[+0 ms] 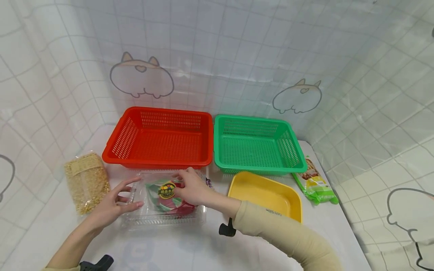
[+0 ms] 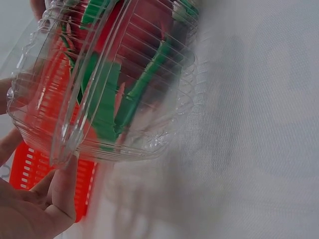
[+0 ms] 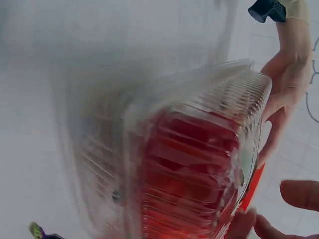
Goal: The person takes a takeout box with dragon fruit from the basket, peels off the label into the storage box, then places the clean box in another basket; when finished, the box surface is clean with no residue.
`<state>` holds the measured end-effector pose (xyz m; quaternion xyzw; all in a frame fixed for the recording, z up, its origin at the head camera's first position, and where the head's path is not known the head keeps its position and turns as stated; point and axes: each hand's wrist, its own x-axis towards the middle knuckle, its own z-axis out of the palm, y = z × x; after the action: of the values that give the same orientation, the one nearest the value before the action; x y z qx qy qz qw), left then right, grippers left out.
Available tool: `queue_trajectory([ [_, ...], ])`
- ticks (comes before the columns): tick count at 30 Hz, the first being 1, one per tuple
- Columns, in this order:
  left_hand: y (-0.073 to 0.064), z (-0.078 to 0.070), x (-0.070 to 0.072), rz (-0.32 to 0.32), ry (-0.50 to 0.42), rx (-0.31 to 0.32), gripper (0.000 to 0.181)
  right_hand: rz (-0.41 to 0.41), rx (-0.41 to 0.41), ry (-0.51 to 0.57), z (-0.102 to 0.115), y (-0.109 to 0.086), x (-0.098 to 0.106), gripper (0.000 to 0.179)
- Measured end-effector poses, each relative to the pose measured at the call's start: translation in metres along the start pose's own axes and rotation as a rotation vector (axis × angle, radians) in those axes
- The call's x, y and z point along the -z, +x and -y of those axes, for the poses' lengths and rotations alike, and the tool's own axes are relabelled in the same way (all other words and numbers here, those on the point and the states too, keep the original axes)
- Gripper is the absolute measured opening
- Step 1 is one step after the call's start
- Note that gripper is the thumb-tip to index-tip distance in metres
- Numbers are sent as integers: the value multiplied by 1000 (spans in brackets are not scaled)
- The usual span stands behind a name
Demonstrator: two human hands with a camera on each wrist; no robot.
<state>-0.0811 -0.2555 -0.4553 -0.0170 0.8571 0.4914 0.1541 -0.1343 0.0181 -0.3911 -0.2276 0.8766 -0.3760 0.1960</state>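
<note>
A clear plastic clamshell box lies on the table in front of the red basket, with red and green contents inside. A round dark label with yellow and white print sits on its lid. My left hand is at the box's left end, fingers spread; in the left wrist view its thumb touches the rim at a corner. From the right, my right hand reaches over the lid, its fingertips on the top beside the label. Its thumb and finger stand apart in the right wrist view.
Behind the box stand a red basket and a green basket. A yellow tray sits to the right, partly behind my right sleeve. A bag of yellow grains lies left; a green snack bag lies far right. A small dark wrapper shows beside the box.
</note>
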Motion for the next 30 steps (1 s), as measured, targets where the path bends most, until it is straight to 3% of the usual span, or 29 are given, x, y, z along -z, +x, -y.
queue_trajectory([
  [5, 0, 0, 0, 1, 0, 4, 82, 74, -41, -60, 8, 18, -2, 39],
  [11, 0, 0, 0, -6, 6, -1, 82, 99, -46, -169, 14, 30, -5, 32],
  [20, 0, 0, -1, -12, 14, 9, 82, 107, -28, -295, 18, 34, -7, 11],
  [30, -1, -1, -1, -8, 18, 4, 82, 92, -22, -309, 14, 37, -8, 5],
])
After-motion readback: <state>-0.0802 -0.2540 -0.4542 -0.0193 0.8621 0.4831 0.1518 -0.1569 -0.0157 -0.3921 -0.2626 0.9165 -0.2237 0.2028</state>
